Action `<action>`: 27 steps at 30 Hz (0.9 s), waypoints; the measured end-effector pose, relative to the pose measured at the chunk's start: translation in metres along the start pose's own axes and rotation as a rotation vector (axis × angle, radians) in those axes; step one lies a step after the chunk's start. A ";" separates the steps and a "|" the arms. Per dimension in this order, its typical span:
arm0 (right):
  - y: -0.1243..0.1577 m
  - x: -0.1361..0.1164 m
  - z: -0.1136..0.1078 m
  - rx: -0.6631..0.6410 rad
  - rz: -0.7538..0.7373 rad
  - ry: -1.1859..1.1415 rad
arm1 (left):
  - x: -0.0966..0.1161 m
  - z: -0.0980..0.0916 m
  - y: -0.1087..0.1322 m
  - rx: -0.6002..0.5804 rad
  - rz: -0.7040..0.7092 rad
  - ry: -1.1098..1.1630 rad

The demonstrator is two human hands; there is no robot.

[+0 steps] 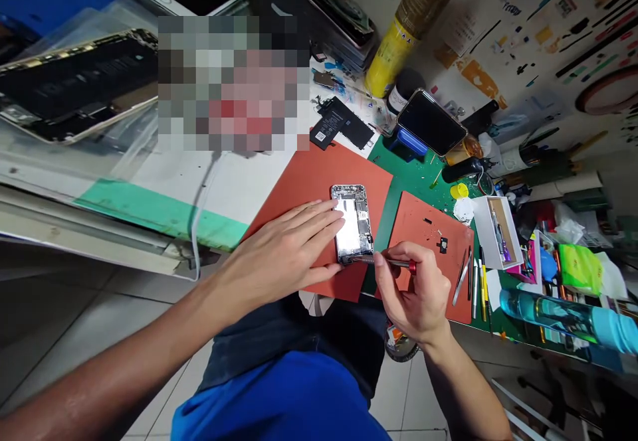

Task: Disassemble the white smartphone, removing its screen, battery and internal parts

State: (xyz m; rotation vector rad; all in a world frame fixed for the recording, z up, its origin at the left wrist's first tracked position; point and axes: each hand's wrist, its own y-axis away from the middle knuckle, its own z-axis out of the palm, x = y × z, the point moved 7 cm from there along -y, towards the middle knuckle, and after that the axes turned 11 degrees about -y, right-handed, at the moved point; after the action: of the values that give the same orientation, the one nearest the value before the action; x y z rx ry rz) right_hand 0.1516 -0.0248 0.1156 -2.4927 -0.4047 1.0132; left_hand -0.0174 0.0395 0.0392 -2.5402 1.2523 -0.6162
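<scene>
An opened phone [353, 223], its inner parts exposed, lies on an orange mat [279, 195]. My left hand [292, 245] rests flat beside it with fingers stretched out, the fingertips touching the phone's left edge and the thumb near its lower corner. Pinched in my right hand [416, 288] is a slim screwdriver [393, 264] with a red end, held nearly level. Its tip points at the phone's lower end; whether it touches a screw is too small to tell.
A second orange mat [413, 228] holds small parts and tweezers [462, 275]. Black phone batteries [343, 124] lie behind. Nearby are a propped phone [432, 122], a white box [498, 232], a blue bottle [563, 315], a yellow spray can [391, 56] and another opened phone [80, 82].
</scene>
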 end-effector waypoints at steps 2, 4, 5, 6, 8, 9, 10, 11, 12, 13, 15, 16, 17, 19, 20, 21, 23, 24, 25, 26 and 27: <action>0.000 -0.001 0.000 -0.001 -0.003 0.002 | 0.001 0.000 0.000 0.002 0.012 -0.026; 0.000 0.000 0.002 -0.009 -0.002 0.002 | 0.002 -0.001 0.000 0.014 0.019 -0.037; 0.000 0.000 0.002 -0.013 -0.004 0.007 | 0.002 -0.001 0.000 0.019 0.019 -0.034; 0.000 -0.001 0.003 -0.014 -0.010 0.013 | 0.001 -0.001 0.001 0.026 0.017 -0.029; 0.000 -0.001 0.003 -0.016 -0.032 0.026 | 0.001 -0.002 0.001 0.037 0.014 -0.024; 0.000 -0.002 0.003 -0.021 -0.047 0.030 | 0.001 -0.002 0.001 0.039 0.013 -0.027; -0.001 -0.004 0.003 -0.030 -0.063 0.032 | 0.001 -0.003 0.001 0.036 0.013 -0.035; -0.002 -0.005 0.003 -0.050 -0.079 0.030 | 0.002 -0.002 0.001 0.030 0.015 -0.045; -0.002 -0.006 0.004 -0.080 -0.093 0.025 | 0.002 -0.002 0.001 0.022 0.019 -0.055; -0.004 -0.008 0.005 -0.120 -0.105 0.016 | 0.002 -0.002 0.002 0.013 0.025 -0.062; -0.007 -0.010 0.008 -0.210 -0.119 -0.005 | 0.003 -0.002 0.001 0.001 0.038 -0.072; -0.009 -0.012 0.010 -0.249 -0.126 -0.008 | 0.003 -0.002 0.001 0.000 0.040 -0.074; -0.011 -0.013 0.011 -0.277 -0.133 0.000 | 0.003 -0.002 0.001 0.000 0.038 -0.074; -0.015 -0.015 0.013 -0.307 -0.157 0.045 | 0.003 -0.003 -0.001 0.002 0.031 -0.067; -0.017 -0.016 0.013 -0.314 -0.172 0.073 | 0.003 -0.003 -0.002 0.000 0.027 -0.061; -0.019 -0.017 0.014 -0.320 -0.183 0.097 | 0.004 -0.003 -0.002 -0.002 0.026 -0.054; -0.022 -0.017 0.016 -0.346 -0.197 0.118 | 0.004 -0.003 -0.004 -0.007 0.032 -0.045; -0.023 -0.017 0.016 -0.368 -0.198 0.111 | 0.005 -0.003 -0.004 -0.008 0.035 -0.045; -0.024 -0.017 0.017 -0.396 -0.195 0.095 | 0.005 -0.003 -0.004 -0.008 0.038 -0.048; -0.025 -0.017 0.018 -0.428 -0.193 0.071 | 0.005 -0.003 -0.004 -0.004 0.040 -0.051; -0.025 -0.017 0.019 -0.461 -0.190 0.043 | 0.005 -0.003 -0.004 -0.002 0.040 -0.054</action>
State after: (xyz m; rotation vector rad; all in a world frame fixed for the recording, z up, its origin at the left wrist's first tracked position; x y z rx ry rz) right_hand 0.1235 -0.0046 0.1256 -2.7953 -0.9335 0.8637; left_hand -0.0135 0.0381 0.0451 -2.5092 1.2827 -0.5339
